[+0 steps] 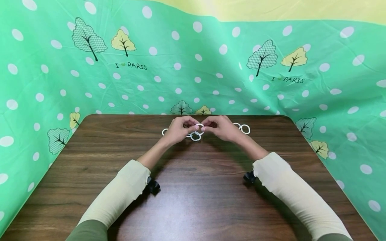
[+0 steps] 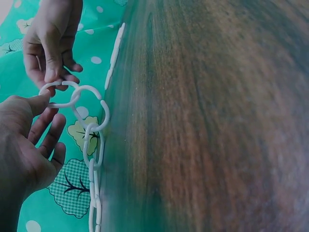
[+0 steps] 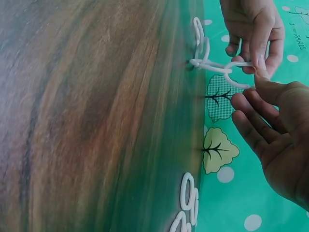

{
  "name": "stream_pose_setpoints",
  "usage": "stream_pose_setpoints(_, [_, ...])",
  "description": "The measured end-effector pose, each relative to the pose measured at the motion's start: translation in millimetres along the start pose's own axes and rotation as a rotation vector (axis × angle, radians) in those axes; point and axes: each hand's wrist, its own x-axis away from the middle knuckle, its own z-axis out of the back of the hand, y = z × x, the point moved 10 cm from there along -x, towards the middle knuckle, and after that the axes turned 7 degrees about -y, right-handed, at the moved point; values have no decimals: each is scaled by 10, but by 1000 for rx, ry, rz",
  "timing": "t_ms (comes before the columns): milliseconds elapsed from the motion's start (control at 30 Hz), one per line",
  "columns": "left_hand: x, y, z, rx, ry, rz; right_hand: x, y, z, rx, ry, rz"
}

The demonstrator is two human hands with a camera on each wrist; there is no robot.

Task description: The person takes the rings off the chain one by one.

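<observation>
My left hand [image 1: 178, 131] and right hand [image 1: 222, 128] meet near the table's far edge. Between thumb and fingers, each pinches one side of the same white plastic chain link [image 1: 200, 124], raised above the tabletop. Hooked through it is another white link [image 2: 107, 116], which has a small gap in its loop. From there a chain of several linked pieces [image 2: 94, 193] runs down onto the table, partly behind my left hand in the head view. The other fingers of my right hand [image 3: 289, 140] spread loosely below the link.
More white links [image 1: 245, 129] lie on the wooden table [image 1: 193, 187], just right of my right hand; they show also in the right wrist view as a small group [image 3: 187, 191]. A green dotted cloth [image 1: 181, 77] hangs behind the table and along its sides.
</observation>
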Motion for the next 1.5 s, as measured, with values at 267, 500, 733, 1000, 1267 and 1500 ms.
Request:
stream_pose_setpoints(267, [1,14,10,3,3,-7,-18,-36,-3,-9,3,-8])
stream_pose_setpoints(500, [6,16,23,13,18,-8,-32,-26,-3,-33,5,-26])
stream_pose_setpoints(733, [17,-20,43,11,33,3,-26,-17,43,-37,26,-53])
stream_pose_setpoints(1000, [47,-84,49,-10,43,16,-1,-9,116,-75,57,-86])
stream_pose_setpoints(1267, [63,-88,55,-23,33,21,7,-10,163,-74,67,-82])
stream_pose_setpoints(1500, [75,-115,36,-25,25,31,1,-27,198,-76,83,-75])
